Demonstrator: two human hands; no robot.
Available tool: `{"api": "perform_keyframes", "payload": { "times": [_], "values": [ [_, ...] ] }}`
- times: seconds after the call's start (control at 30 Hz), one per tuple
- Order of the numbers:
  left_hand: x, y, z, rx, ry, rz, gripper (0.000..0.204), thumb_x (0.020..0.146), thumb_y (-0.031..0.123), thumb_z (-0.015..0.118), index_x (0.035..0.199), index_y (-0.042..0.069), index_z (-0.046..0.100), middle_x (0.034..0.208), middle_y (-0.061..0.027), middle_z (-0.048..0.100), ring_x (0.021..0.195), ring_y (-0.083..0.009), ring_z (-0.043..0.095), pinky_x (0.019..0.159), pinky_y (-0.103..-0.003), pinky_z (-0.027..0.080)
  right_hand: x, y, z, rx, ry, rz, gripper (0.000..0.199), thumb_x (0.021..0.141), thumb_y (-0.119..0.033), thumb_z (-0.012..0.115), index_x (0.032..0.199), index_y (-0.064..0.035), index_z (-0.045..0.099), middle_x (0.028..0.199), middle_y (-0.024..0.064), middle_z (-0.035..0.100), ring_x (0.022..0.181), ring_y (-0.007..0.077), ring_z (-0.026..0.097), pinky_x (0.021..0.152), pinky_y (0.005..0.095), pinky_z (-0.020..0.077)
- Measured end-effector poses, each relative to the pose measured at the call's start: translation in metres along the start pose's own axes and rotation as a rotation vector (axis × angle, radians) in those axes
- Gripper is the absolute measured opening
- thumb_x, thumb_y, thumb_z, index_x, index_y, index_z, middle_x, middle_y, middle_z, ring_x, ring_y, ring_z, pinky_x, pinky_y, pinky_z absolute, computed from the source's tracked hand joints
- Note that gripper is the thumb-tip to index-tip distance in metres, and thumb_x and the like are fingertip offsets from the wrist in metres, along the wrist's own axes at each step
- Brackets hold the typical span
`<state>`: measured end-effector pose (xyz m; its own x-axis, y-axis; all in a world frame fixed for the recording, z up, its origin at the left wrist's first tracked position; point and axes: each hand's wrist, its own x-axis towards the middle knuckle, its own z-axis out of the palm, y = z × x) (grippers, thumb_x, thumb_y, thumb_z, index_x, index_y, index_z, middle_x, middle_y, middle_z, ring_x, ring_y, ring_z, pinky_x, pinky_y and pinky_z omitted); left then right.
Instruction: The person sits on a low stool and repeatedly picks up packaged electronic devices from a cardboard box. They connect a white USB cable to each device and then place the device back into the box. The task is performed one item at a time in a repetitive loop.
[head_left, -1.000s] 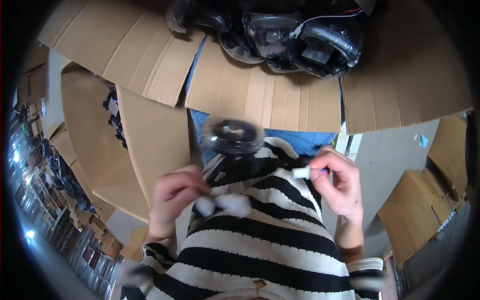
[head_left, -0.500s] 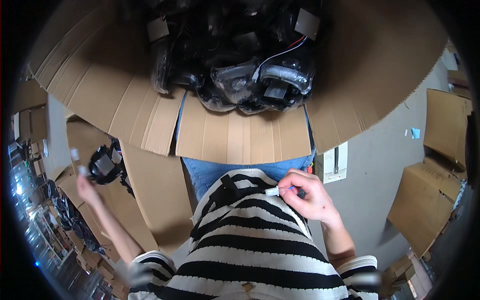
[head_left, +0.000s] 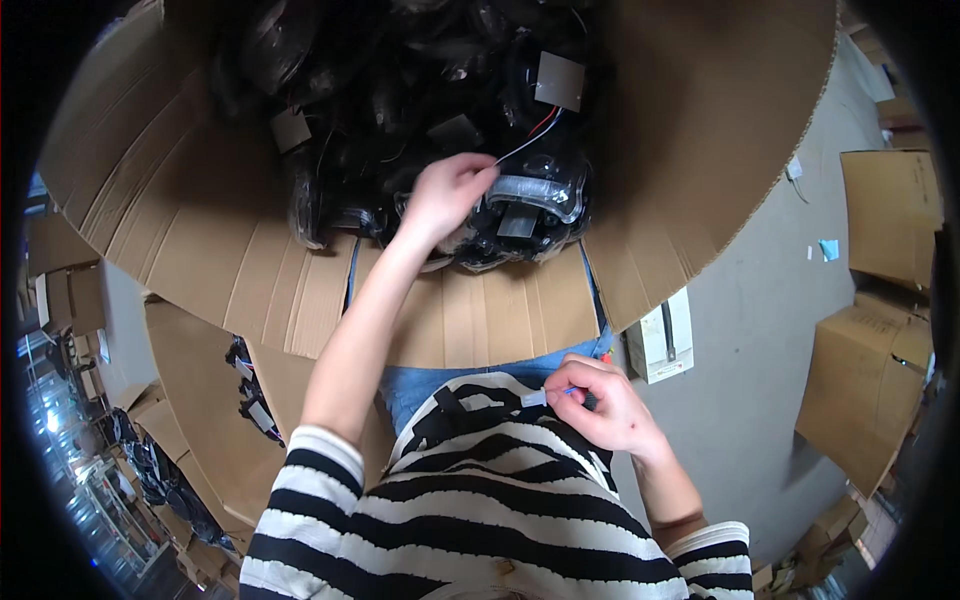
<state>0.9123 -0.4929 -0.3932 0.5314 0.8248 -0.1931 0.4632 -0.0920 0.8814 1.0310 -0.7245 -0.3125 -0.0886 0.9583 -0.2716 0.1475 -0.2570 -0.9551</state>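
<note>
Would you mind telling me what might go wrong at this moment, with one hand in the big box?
1. The left hand reaches among tangled black parts with thin red and black wires; a wire might snag or pull loose when one part is lifted.
2. The right hand pinches a small white piece against the striped shirt; it could slip and drop unseen while attention is on the cardboard box.
</note>
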Motion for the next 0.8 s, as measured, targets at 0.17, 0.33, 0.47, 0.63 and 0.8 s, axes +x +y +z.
{"api": "perform_keyframes", "payload": {
  "times": [0.17,0.33,0.47,0.63,0.8],
  "values": [
    [0.069,0.004,0.057,-0.936,-0.274,-0.753,0.042,0.090,0.033,0.033,0.100,-0.005,0.047,0.078,-0.0140,0.058,0.047,-0.0094,0.040,0.040,-0.021,0.030,-0.014,0.017,-0.007,0.057,0.076,0.079,0.005,0.073,-0.005,0.055,0.077,-0.0014,0.055,0.068,0.0059,0.053,0.056,0.0130,0.047,0.050,0.0239,0.0363],
    [0.083,0.012,0.084,-1.425,0.034,-0.899,0.050,0.089,0.038,0.032,0.095,-0.009,0.044,0.071,-0.0103,0.052,0.048,-0.0093,0.041,0.039,-0.022,0.029,-0.009,0.016,-0.006,0.114,0.075,0.042,0.006,0.073,0.000,0.050,0.076,-0.0005,0.055,0.068,0.0028,0.050,0.057,0.0092,0.041,0.051,0.0217,0.0327],
    [0.099,0.009,0.090,-1.141,0.447,-0.855,0.033,0.081,0.039,0.051,0.071,0.008,0.044,0.055,0.0000,0.034,0.042,-0.0094,0.028,0.039,-0.022,0.023,-0.009,0.015,-0.007,0.104,0.080,0.040,0.005,0.073,0.000,0.051,0.076,-0.0004,0.055,0.067,0.0037,0.050,0.056,0.0103,0.041,0.051,0.0223,0.0330],
    [0.141,-0.023,0.066,-0.727,0.704,-0.437,0.028,0.074,0.023,0.059,0.085,-0.003,0.056,0.073,-0.0088,0.056,0.069,-0.0183,0.055,0.055,-0.032,0.039,-0.016,0.018,0.000,0.121,0.059,0.008,0.005,0.072,-0.001,0.052,0.076,-0.0001,0.055,0.067,0.0045,0.050,0.057,0.0123,0.044,0.052,0.0230,0.0341],
    [0.138,0.007,0.045,-1.083,0.509,-0.313,0.020,0.083,0.021,0.043,0.096,0.008,0.051,0.079,-0.0046,0.055,0.074,-0.0175,0.053,0.070,-0.034,0.042,-0.021,0.020,0.000,0.080,0.047,0.021,0.005,0.073,-0.003,0.054,0.077,-0.0016,0.055,0.069,0.0063,0.052,0.056,0.0161,0.048,0.051,0.0248,0.0373]
  ]
}}
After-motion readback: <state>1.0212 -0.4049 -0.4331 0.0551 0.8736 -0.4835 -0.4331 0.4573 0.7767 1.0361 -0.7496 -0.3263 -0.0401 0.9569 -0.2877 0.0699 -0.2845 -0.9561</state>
